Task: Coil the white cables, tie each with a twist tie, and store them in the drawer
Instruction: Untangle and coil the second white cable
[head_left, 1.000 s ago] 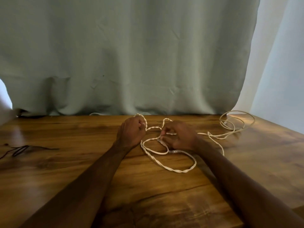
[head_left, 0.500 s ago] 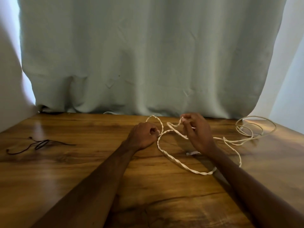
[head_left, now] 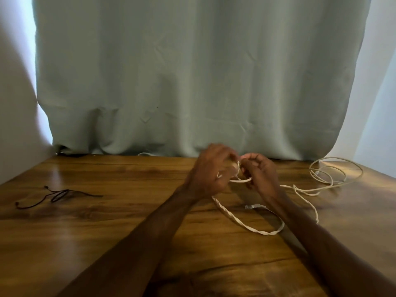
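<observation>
A wooden table (head_left: 107, 243) stretches wide to the left and front; a pale curtain (head_left: 192, 82) closes off its far edge. Dark twist ties (head_left: 57, 195) lie well to the left, a loose white coil (head_left: 336, 170) near the right edge. Toward the table's far side, the left hand (head_left: 209, 174) and right hand (head_left: 260, 175) — close together, fingers curled — grip the twisted white cable (head_left: 235, 220), whose slack loop trails toward the viewer and ends in a small plug (head_left: 251, 206).

Glossy grained wood tabletop (head_left: 107, 232); matt creased cloth curtain (head_left: 192, 82); twisted white cable (head_left: 235, 220) with a braided-looking surface.
</observation>
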`<move>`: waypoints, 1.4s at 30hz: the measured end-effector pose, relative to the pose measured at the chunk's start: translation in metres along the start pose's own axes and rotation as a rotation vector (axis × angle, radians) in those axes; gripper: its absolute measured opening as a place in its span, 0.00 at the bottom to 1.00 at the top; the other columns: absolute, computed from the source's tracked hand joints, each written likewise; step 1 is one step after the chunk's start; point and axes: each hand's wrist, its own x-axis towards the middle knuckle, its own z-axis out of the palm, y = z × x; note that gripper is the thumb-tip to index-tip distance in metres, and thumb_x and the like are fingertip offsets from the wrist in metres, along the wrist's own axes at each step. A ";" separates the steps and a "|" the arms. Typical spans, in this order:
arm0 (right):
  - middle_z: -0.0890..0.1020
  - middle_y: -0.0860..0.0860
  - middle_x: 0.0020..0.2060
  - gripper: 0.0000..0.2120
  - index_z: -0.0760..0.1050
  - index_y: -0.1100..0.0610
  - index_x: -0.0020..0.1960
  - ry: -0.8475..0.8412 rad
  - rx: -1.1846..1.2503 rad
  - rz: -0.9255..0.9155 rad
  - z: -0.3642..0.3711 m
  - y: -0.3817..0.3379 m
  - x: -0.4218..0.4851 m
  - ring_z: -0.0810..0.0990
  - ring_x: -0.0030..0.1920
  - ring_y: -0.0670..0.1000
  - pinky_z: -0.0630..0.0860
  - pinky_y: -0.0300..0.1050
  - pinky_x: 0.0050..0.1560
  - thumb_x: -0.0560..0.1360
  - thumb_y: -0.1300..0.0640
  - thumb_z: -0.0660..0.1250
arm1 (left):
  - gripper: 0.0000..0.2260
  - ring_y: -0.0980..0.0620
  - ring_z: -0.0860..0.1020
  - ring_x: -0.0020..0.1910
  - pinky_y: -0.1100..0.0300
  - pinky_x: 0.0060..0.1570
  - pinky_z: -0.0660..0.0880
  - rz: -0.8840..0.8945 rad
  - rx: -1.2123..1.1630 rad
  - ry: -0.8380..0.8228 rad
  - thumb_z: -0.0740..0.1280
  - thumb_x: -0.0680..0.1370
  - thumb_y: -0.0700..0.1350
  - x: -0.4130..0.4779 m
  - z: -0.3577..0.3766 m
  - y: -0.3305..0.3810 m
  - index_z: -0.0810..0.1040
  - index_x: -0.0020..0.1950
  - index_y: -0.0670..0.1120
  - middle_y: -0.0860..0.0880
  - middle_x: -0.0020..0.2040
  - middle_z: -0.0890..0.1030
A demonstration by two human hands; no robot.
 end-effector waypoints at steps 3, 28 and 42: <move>0.84 0.51 0.33 0.07 0.83 0.56 0.51 0.021 0.159 0.055 0.001 -0.008 0.003 0.79 0.32 0.50 0.73 0.41 0.29 0.82 0.59 0.66 | 0.12 0.54 0.78 0.53 0.51 0.58 0.70 0.084 0.114 -0.177 0.69 0.77 0.55 -0.003 0.014 0.013 0.77 0.57 0.50 0.55 0.52 0.82; 0.83 0.49 0.39 0.10 0.79 0.55 0.51 -0.180 -0.460 -0.362 0.002 -0.006 -0.007 0.80 0.39 0.41 0.72 0.31 0.41 0.85 0.56 0.61 | 0.14 0.46 0.84 0.49 0.52 0.50 0.83 -0.502 -0.435 0.328 0.58 0.80 0.38 0.017 -0.055 -0.015 0.82 0.57 0.38 0.42 0.52 0.84; 0.79 0.47 0.30 0.15 0.82 0.50 0.45 -0.119 -0.596 -0.465 0.018 0.013 0.000 0.78 0.35 0.48 0.71 0.42 0.37 0.84 0.47 0.61 | 0.23 0.58 0.79 0.36 0.60 0.41 0.72 -0.453 -0.118 -0.219 0.66 0.81 0.60 -0.037 -0.130 -0.048 0.80 0.31 0.49 0.53 0.34 0.83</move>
